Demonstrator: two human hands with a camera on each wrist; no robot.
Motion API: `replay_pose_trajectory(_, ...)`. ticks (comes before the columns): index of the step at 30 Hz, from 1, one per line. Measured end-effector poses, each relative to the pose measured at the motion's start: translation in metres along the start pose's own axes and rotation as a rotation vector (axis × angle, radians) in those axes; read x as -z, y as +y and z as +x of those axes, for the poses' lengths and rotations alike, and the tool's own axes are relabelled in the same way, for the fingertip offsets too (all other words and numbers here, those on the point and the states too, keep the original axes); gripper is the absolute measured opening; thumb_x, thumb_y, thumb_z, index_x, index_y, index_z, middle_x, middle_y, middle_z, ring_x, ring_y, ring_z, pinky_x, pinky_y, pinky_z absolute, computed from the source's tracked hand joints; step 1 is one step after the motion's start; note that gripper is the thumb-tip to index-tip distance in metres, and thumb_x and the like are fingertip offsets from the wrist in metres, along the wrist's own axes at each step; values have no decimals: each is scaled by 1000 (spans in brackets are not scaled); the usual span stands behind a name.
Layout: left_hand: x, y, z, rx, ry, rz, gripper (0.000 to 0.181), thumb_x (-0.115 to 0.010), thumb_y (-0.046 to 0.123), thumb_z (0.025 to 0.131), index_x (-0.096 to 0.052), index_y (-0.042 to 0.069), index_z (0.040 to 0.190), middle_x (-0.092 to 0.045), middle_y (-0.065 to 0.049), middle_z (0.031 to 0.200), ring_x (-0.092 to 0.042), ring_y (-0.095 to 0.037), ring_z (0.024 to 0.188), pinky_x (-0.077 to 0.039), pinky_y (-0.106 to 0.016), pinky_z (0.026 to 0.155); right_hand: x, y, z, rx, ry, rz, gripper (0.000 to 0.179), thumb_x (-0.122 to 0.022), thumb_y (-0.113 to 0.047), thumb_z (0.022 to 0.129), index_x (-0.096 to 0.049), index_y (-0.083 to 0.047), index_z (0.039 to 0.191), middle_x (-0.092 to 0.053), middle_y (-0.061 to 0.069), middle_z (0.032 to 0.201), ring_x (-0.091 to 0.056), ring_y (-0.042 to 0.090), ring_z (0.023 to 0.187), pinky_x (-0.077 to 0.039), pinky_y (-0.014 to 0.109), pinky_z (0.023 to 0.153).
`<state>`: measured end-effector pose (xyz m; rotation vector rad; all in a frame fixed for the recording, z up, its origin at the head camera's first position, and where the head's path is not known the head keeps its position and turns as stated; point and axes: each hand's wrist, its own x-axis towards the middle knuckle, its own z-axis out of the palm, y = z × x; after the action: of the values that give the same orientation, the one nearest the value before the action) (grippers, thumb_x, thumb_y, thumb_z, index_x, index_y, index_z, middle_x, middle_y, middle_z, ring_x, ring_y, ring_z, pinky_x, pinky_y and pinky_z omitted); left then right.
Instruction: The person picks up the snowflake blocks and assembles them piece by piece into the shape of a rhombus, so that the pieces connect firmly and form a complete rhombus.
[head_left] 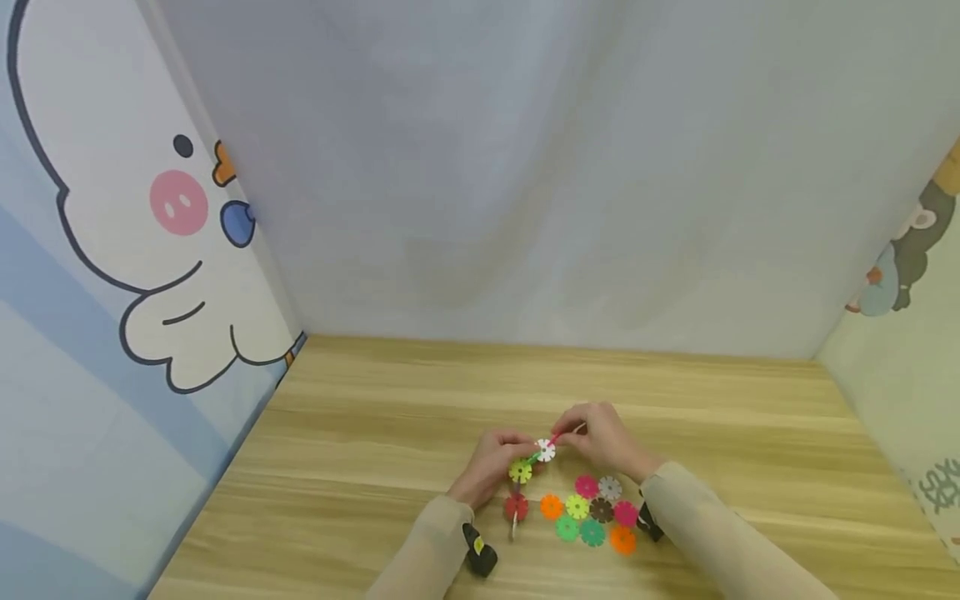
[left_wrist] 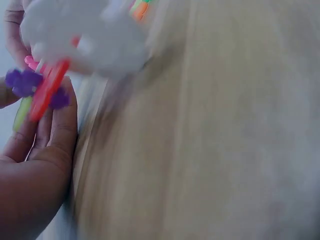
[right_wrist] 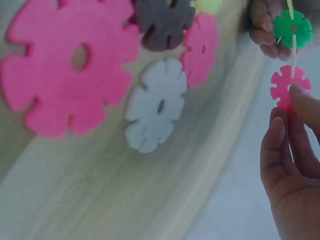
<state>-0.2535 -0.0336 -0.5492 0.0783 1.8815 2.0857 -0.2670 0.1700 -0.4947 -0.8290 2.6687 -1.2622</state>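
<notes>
Pinching the pink disc (right_wrist: 281,90) between thumb and fingers, the right hand (head_left: 603,437) sits at the far, right-hand end of the chain (head_left: 521,467), while the left hand (head_left: 495,458) grips the chain near the green disc (right_wrist: 292,24). The hands are apart, to either side of the white disc (head_left: 545,451), which bridges green and pink. What matters most is how pink meets white: in the right wrist view white is edge-on and pink nearly face-on, so their planes cross, with white's edge overlapping pink's rim; how deep the slots sit I cannot tell. The chain's long axis is bent: from the red disc (head_left: 516,507), on the person's side, it leads away to the yellow disc (head_left: 521,475), then swings right through green and white to pink. The right hand is slightly nearer that joint, the left nearer the bend. Loose discs (head_left: 602,504) lie flat on the table (head_left: 375,400), on the near side of the right hand, between the sleeves (head_left: 720,533).
</notes>
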Motion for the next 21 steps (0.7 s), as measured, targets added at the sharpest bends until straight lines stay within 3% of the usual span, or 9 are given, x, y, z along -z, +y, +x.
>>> replay_pose_trajectory(10, 2, 1, 0, -13, -67, 53, 17, -72, 12, 82, -72, -3, 90, -69, -12, 88, -59, -19, 81, -49, -29, 73, 1, 2, -3, -49, -21, -5, 8, -72, -7, 85, -74, -6, 93, -68, -5, 89, -63, 12, 82, -53, 28, 73)
replay_pose_trajectory(16, 1, 1, -2, -10, -41, 28, 17, -72, 9, 82, -70, -6, 90, -68, -11, 86, -59, -18, 78, -49, -28, 71, 6, 7, -10, -43, -9, -84, 6, -72, -7, 85, -73, -9, 91, -69, -3, 86, -62, 11, 78, -53, 29, 71)
replay_pose_trajectory(21, -1, 2, -2, -3, -16, 16, 16, -73, 8, 81, -70, -5, 90, -68, -11, 87, -60, -18, 79, -50, -28, 71, 12, 14, -20, -78, -92, -93, 9, -72, -6, 84, -71, -5, 93, -68, 0, 88, -62, 13, 80, -52, 29, 73)
